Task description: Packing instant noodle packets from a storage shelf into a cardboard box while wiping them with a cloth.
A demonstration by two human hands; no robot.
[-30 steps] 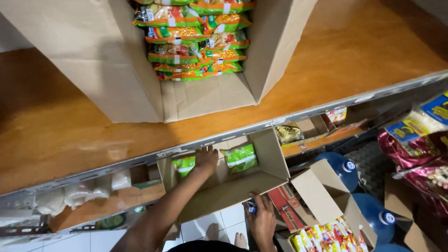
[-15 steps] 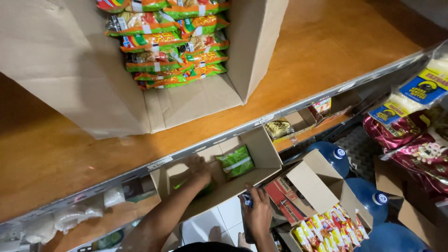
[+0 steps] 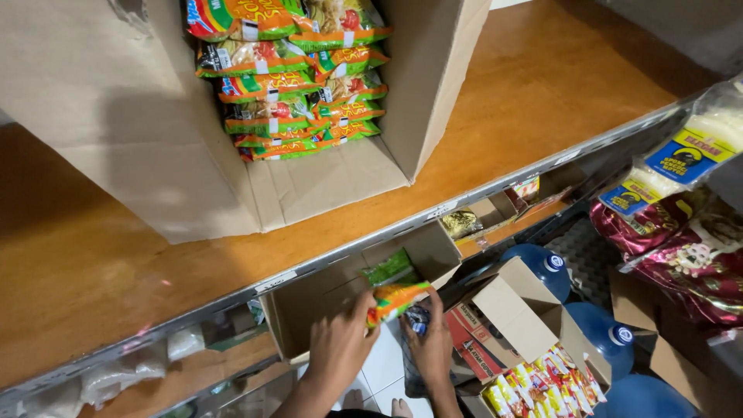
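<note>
My left hand (image 3: pixel 338 343) grips an orange and green noodle packet (image 3: pixel 395 298) just outside the mouth of a small open cardboard box (image 3: pixel 309 310) on the lower shelf. A green packet (image 3: pixel 389 267) still lies inside that box. My right hand (image 3: pixel 428 340) is beside the left one, fingers curled, touching the packet's lower end near a dark item; whether it grips anything is unclear. On the wooden shelf top (image 3: pixel 542 101) stands a large open carton (image 3: pixel 116 131) holding a stack of the same noodle packets (image 3: pixel 290 85).
Blue water jug tops (image 3: pixel 542 267) stand on the floor at right, beside an open box of colourful sachets (image 3: pixel 534 383). Dark red and clear bagged goods (image 3: pixel 673 232) hang at far right. White bags (image 3: pixel 108 379) sit on the lower shelf at left.
My left hand has come out of the small box holding a noodle packet, where before it was reaching inside. My right hand rose to meet it. The view shifted left.
</note>
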